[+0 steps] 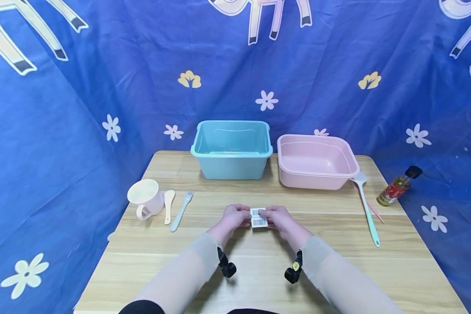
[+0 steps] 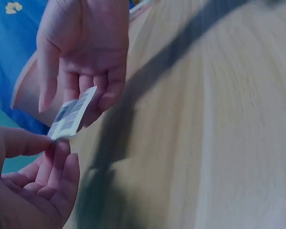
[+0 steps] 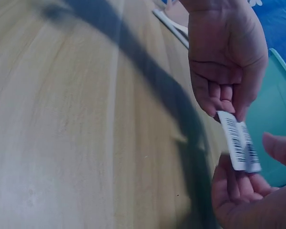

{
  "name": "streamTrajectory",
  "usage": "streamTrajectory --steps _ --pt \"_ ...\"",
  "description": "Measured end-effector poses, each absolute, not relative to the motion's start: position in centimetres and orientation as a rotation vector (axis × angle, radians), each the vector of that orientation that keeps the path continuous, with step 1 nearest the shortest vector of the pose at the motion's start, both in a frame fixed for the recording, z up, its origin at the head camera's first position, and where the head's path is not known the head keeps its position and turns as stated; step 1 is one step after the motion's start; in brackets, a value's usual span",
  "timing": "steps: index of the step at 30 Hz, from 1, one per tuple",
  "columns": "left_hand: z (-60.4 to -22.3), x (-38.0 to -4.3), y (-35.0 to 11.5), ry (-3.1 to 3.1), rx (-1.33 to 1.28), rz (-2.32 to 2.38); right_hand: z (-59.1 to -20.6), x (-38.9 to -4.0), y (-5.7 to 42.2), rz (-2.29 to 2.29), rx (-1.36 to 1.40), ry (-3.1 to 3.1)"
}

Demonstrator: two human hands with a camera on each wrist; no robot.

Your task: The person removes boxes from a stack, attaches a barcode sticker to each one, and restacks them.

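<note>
A small white barcode label [image 1: 259, 222], creased along its middle, is held above the table between both hands. My left hand [image 1: 234, 218] pinches one end between thumb and fingers, as the left wrist view shows with the label [image 2: 69, 119] tilted. At the other end is my right hand [image 1: 280, 220]. Its loosely bent fingers lie under the label [image 3: 236, 143] in the right wrist view, while the right thumb stands raised, apart from it. The label hides some of the right fingertips.
Behind the hands stand a blue bin [image 1: 233, 168] and a pink basin [image 1: 318, 181]. At left are a white mug [image 1: 150, 200], a spoon [image 1: 168, 207] and a fork [image 1: 181, 211]. A spatula [image 1: 369, 213], a pink stick [image 1: 374, 211] and a bottle [image 1: 394, 192] lie at right.
</note>
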State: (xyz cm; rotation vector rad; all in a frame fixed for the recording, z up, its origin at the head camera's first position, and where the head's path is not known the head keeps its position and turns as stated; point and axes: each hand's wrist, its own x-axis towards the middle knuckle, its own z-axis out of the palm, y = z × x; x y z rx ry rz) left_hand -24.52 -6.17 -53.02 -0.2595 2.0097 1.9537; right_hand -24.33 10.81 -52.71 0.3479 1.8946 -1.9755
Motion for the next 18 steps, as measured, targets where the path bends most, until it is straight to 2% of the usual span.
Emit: streamTrajectory --steps 9,18 --pt "-50.0 -23.7 -5.1 1.895 -0.174 2.051 -50.2 -24.2 12.2 -2.136 0.2 1.763" --pt "-48.2 -23.4 -4.4 1.931 -0.14 2.093 -48.9 -24.8 12.6 -2.199 0.208 1.732"
